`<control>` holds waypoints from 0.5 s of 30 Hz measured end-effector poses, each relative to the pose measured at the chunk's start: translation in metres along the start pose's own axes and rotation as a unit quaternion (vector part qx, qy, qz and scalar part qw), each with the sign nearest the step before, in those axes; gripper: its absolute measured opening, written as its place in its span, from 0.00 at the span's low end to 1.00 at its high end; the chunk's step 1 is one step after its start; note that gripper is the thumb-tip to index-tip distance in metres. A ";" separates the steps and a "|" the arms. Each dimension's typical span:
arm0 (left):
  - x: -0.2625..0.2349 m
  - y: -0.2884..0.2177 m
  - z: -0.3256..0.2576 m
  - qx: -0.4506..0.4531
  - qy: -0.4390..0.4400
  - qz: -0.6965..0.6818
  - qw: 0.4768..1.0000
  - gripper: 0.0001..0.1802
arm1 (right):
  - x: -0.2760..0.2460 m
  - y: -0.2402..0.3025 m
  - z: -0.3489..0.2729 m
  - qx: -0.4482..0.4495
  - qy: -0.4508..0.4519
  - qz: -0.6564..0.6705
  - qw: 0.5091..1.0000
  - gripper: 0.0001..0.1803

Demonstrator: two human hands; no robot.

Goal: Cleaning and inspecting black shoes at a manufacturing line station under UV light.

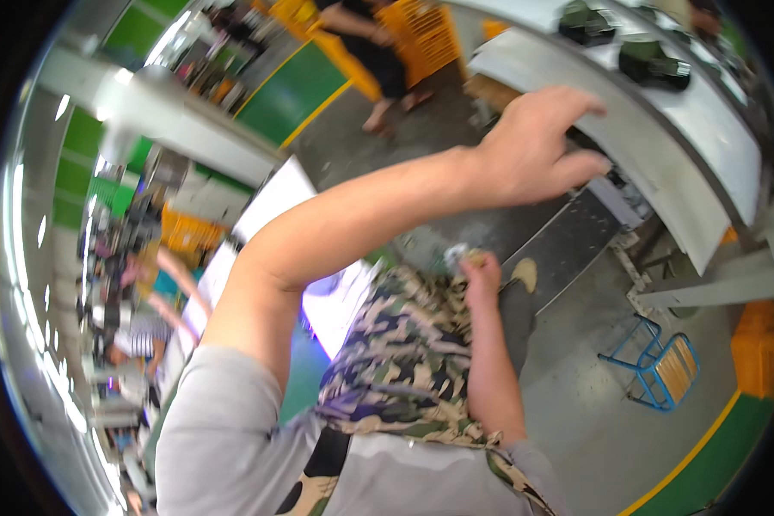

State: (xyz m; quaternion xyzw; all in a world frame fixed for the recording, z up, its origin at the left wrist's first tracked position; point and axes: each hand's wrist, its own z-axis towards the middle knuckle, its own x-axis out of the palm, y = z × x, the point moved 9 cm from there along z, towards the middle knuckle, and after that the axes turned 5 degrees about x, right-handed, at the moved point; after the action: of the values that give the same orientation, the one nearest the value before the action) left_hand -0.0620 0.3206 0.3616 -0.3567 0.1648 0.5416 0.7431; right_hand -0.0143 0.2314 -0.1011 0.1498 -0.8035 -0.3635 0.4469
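My left arm reaches across the view toward the upper right. At its end my left hand hangs in the air, thumb and fingers apart, with nothing visible between them. It is nearest the curved white edge of a workbench or conveyor; I cannot make out contact. Lower down, beside my camouflage apron, is my right hand with its fingers closed. A small whitish, crumpled-looking thing shows at those fingers, too blurred to name. Two dark green and black rounded items sit on the white surface.
A blue-framed stool with a slatted seat stands on the grey floor at right. Orange crates and a standing person are at the top. People work along a bench at left. A tan oval piece lies near a dark panel.
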 end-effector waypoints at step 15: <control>-0.269 0.021 -0.816 -0.782 0.070 0.252 0.566 0.45 | 0.016 -0.010 -0.014 0.058 0.042 -0.073 0.995 0.09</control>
State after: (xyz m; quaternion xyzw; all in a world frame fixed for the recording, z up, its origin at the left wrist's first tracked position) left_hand -0.0630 -0.4391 -0.0397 -0.7792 -0.1884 0.5977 -0.0059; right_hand -0.0123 0.2089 -0.0932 0.2489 -0.7905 -0.3418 0.4430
